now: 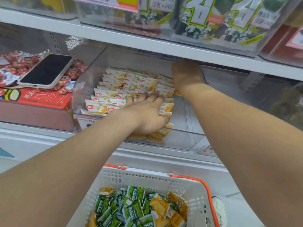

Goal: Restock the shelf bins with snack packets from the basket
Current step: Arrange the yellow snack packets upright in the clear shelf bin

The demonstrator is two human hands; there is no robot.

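A clear plastic shelf bin (185,136) on the middle shelf holds several rows of white and yellow snack packets (113,89). My left hand (147,115) lies flat on the packets at the bin's right side, fingers spread and straight. My right hand (186,73) reaches deep into the bin under the upper shelf; its fingers are hidden. Below stands a white basket (147,179) with orange handles, holding several green packets (131,208) and yellow packets (164,205).
A phone (47,71) lies on red snack cups in the bin to the left, above a red box (41,99). Seaweed packs (205,18) fill bins on the upper shelf. A clear bin (246,99) stands to the right. A shoe (218,210) shows beside the basket.
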